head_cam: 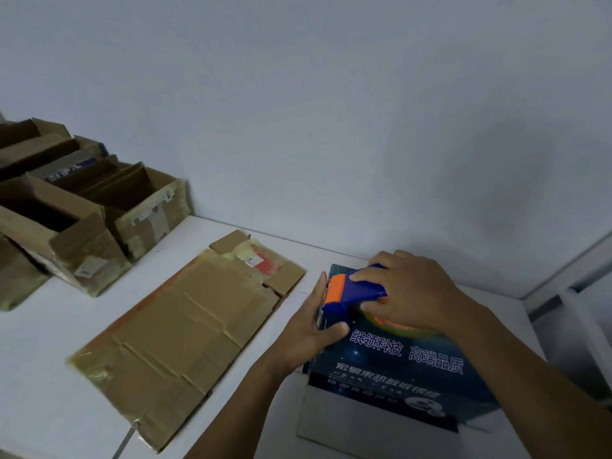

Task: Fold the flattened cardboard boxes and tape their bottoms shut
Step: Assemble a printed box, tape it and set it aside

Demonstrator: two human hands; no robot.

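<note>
On the right side of the white desk (49,376), much of the action is covered. The right hand (410,286) wraps over a blue and orange tape dispenser (356,288), fingers curled round its body, so the roll is almost wholly hidden; only an orange sliver shows under the palm. The dispenser's front end is partly masked by the left hand (314,323), and whether any tape lies on the surface below cannot be made out. Both sit on top of a blue printed box (397,362) with pale lettering, whose far edge disappears behind the right hand and whose right part is crossed by the right forearm. A pale flap (361,422) juts from under it toward the person; its lower end runs behind the forearms.

The left hand lies against the box's left edge with fingers straight, their tips touching the dispenser's orange front, and the thumb pressed on the box top just beside the dispenser. It holds nothing closed in its grasp.

A flattened cardboard box (185,329) lies just left of the left hand, apart from it, with worn tape and a red label at its far end. Well apart, at the far left, stand several open boxes (99,210) packed together, cut off by the picture's edge. A plain wall (331,111) rises behind.
</note>
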